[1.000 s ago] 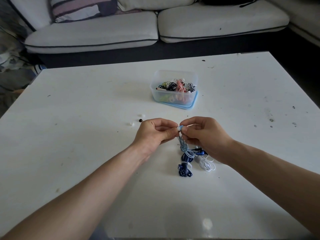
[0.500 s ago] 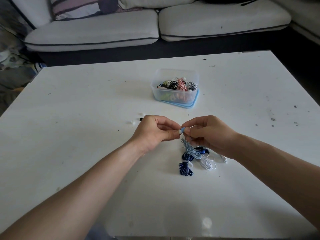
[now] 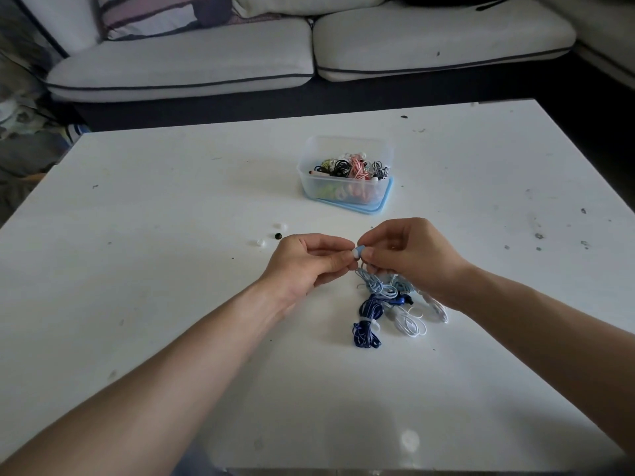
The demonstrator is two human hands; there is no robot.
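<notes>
left hand (image 3: 305,261) and right hand (image 3: 409,255) meet just above the tabletop (image 3: 171,304), fingers of both pinching a light blue earbud (image 3: 357,251) between them; its cable (image 3: 376,285) hangs down beside a dark blue bundle (image 3: 367,321)

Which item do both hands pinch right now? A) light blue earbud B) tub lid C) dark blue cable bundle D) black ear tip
A: the left hand and right hand meet on the light blue earbud, its pale cable hanging below, while the dark blue cable bundle lies on the table.
</notes>
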